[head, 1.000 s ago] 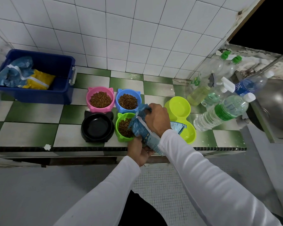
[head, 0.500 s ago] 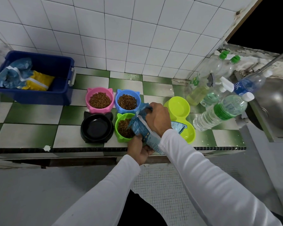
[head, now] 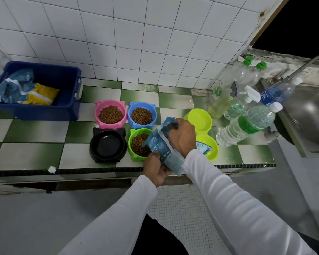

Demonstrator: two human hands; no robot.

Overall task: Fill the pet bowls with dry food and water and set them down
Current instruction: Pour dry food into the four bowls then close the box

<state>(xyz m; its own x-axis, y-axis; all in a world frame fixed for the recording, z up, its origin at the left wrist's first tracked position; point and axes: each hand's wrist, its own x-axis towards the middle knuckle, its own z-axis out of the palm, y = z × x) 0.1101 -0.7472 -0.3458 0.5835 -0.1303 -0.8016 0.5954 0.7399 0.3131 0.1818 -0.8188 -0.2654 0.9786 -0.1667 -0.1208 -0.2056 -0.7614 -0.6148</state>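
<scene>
A blue food bag (head: 161, 146) is tilted over the green cat bowl (head: 136, 144), which holds brown kibble. My right hand (head: 182, 137) grips the bag near its top and my left hand (head: 155, 168) holds its lower end. Behind stand a pink bowl (head: 110, 115) and a blue bowl (head: 141, 115), both with kibble. The black bowl (head: 108, 145) to the left has nothing in it. A lime double bowl (head: 201, 119) lies to the right, partly behind my right hand.
A dark blue bin (head: 44, 107) with blue and yellow bags sits at far left. Several water bottles (head: 247, 124) and spray bottles (head: 223, 102) crowd the counter's right end beside a steel sink (head: 309, 118). The counter edge (head: 99, 171) runs just below the bowls.
Both hands and the bag stay almost in place over the green bowl; the bag's top has shifted only slightly.
</scene>
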